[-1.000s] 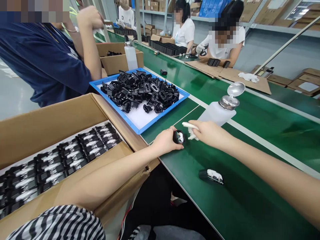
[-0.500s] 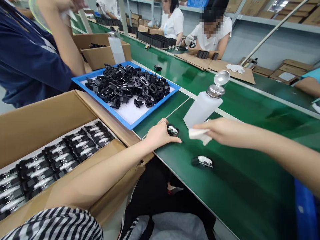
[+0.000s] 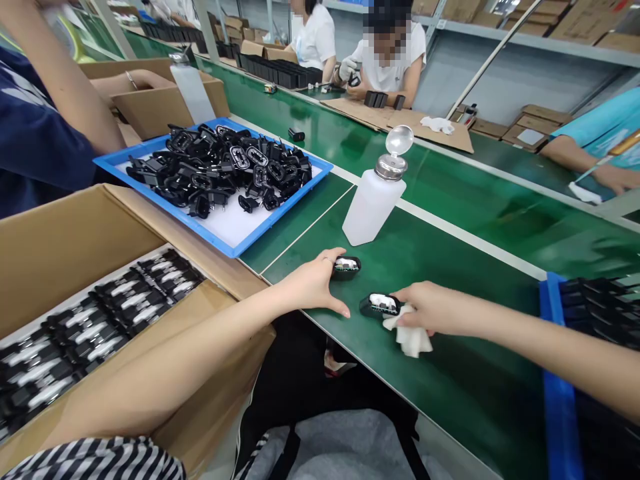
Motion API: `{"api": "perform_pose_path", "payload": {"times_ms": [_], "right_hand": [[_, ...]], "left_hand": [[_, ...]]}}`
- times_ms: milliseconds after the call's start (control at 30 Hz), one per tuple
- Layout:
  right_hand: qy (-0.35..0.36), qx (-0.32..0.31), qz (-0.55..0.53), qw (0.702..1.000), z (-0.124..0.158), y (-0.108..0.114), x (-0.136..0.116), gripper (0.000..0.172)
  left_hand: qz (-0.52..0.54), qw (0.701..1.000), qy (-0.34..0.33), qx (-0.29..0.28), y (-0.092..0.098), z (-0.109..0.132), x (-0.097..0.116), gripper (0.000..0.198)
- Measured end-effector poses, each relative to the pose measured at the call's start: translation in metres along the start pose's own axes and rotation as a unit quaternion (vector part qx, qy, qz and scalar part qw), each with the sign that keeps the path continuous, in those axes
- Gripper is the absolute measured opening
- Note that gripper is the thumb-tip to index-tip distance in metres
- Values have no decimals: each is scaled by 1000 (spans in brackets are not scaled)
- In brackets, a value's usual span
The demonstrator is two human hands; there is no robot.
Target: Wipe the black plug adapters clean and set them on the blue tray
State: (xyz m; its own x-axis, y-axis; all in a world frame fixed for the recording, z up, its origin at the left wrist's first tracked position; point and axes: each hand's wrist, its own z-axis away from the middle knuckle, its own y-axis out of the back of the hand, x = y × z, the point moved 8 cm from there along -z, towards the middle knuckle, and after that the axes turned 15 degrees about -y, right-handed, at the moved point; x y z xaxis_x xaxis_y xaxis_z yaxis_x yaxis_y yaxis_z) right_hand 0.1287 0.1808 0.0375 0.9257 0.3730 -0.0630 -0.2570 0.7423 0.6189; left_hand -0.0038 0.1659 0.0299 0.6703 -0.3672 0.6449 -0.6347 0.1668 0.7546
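Note:
A black plastic housing [image 3: 347, 268] with white filler and a green circuit board edge stands on the green table. My left hand [image 3: 313, 283] is beside it, thumb spread wide and the other fingers at its left side; it does not grip the housing. In my right hand [image 3: 427, 308] is a crumpled white cloth [image 3: 414, 339]. Its fingertips reach the right end of a second, similar black housing [image 3: 380, 305]; whether they grip it I cannot tell. Behind both hands stands a white pump bottle [image 3: 373, 210], its metal lid flipped up.
A blue tray [image 3: 235, 248] of loose black shells lies at left. Nearer stands a cardboard box [image 3: 135, 207] with rows of filled housings. Another blue tray [image 3: 555, 373] with black parts borders the right. Co-workers sit across the green bench [image 3: 475, 220].
My right hand with the cloth has come down from beside the bottle to the second housing. My left hand stays by the first housing, thumb lower. The view has turned right.

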Motion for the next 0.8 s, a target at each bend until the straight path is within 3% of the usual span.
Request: {"api": "perform_pose_path", "payload": {"times_ms": [167,333,433,500,600,800], "right_hand": [[98,65,-122,986,-3,0,-29,21],[92,81,-5,992,-1,23,-33,16],[85,178,6,980,9,50,-28,19],[117,271,-16,955,17,61,-32,22],[193,372,28,908,24,53,-51,28],[250,431,177,849,21,23,-70,34]], "left_hand": [[35,999,-15,27,-8,-1,10,108],[29,997,-39,66,4,2,10,66],[22,997,-51,60,8,3,10,49],[32,996,-57,60,8,3,10,46],[58,994,-67,61,7,1,9,45],[73,995,-53,48,3,-1,6,48]]}}
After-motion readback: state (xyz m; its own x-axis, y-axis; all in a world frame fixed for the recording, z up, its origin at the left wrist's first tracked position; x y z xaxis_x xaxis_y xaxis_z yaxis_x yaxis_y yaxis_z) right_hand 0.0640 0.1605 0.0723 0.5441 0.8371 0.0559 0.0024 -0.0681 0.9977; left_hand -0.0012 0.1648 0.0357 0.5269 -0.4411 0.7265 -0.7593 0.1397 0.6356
